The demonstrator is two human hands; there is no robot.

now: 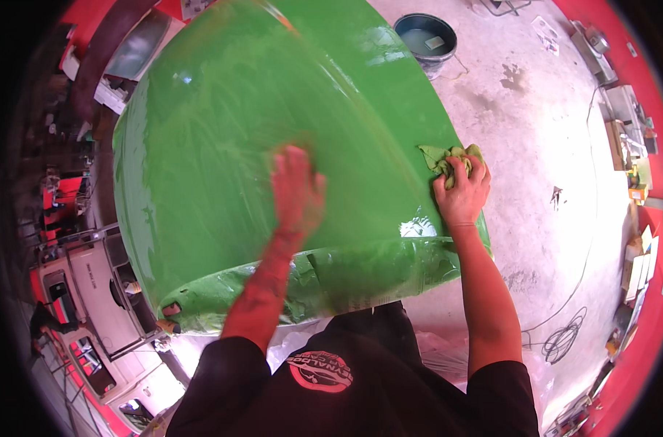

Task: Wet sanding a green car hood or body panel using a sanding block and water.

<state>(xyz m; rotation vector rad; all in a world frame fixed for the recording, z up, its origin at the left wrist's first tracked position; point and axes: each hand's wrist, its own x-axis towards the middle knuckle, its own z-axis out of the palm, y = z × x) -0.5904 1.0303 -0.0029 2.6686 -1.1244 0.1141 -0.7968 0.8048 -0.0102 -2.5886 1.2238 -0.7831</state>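
Observation:
A large glossy green car hood (229, 124) lies before me, its surface wet and streaked. My left hand (297, 188) is flat on its middle, blurred by motion, with fingers stretched out and thumb apart. A brownish smear shows around those fingertips; whether something lies under them I cannot make out. At the hood's right edge my right hand (465, 191) is closed on a crumpled yellow-green cloth (435, 156), one corner of which spreads over the paint. Plastic film (375, 273) covers the near edge of the hood.
A black bucket (424, 36) of water with a pale block in it stands beyond the hood's right edge. A coiled cable (564, 336) lies on the concrete floor (521, 233) at right. Boxes (635, 266) line the red wall, and a beige vehicle body (102, 298) stands at left.

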